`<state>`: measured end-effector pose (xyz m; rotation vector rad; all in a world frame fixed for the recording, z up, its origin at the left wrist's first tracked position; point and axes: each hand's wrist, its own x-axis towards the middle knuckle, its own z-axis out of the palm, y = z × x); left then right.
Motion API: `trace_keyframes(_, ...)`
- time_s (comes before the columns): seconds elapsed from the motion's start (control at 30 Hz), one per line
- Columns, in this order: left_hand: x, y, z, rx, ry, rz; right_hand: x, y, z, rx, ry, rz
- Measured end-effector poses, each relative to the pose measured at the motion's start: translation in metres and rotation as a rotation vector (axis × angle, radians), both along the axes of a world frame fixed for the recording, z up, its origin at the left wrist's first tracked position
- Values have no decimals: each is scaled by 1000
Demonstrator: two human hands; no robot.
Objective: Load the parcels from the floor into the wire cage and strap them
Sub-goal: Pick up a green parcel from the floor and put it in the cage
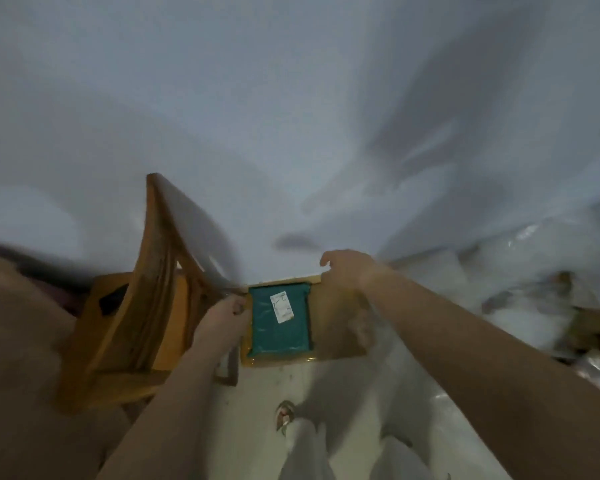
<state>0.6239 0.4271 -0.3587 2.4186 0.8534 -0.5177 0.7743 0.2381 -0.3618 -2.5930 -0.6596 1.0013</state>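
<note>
The frame is blurred by motion. A brown cardboard box point(338, 327) is held in front of me above the floor, and a teal parcel point(280, 323) with a white label lies in it. My left hand point(226, 318) grips the box's left edge. My right hand point(347, 271) holds the far right corner, fingers curled over the rim. No wire cage or strap is in view.
A wooden chair point(136, 306) stands close on the left, touching the box's left side. A heap of white plastic-wrapped parcels point(520, 289) fills the right. Pale floor point(257, 393) and my legs point(302, 448) are below. A plain wall is ahead.
</note>
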Motion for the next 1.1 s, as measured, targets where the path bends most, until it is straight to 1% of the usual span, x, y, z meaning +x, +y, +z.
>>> trace_keyframes(0.1, 17, 9, -67, -67, -23, 50, -9, 12, -74, -32, 97, -92)
trace_keyframes(0.2, 24, 3, -148, -105, 30, 4, -30, 22, -148, -16, 213, -184)
trace_keyframes(0.27, 26, -2, -199, -109, 73, 12, -42, 24, -201, -42, 295, -230)
trace_keyframes(0.37, 28, 4, -288, -86, 72, 26, -54, 29, -291, -79, 399, -314)
trace_keyframes(0.47, 34, 32, -395, -31, 108, 8, -53, 39, -392, -111, 438, -325)
trace_keyframes(0.63, 25, 95, -551, -45, 277, 62, -42, 66, -555, -83, 526, -360)
trace_keyframes(0.73, 14, 124, -628, -73, 313, 102, -30, 89, -639, -69, 557, -495)
trace_keyframes(0.77, 15, 132, -647, -86, 290, 137, -26, 95, -667, -70, 553, -554)
trace_keyframes(0.8, 18, 141, -667, -105, 233, 186, -24, 101, -692, -31, 539, -627)
trace_keyframes(0.87, 28, 158, -698, -164, 118, 293, -21, 109, -728, 151, 518, -784)
trace_keyframes(0.93, 40, 171, -719, -243, 29, 400, -14, 123, -738, 289, 532, -890)
trace_keyframes(1.0, 48, 181, -740, -318, -76, 517, -7, 135, -749, 425, 641, -953)
trace_keyframes(1.07, 50, 199, -766, -408, -113, 639, -6, 148, -761, 499, 774, -1000)
trace_keyframes(1.1, 54, 200, -762, -453, -119, 720, -6, 151, -773, 513, 817, -1013)
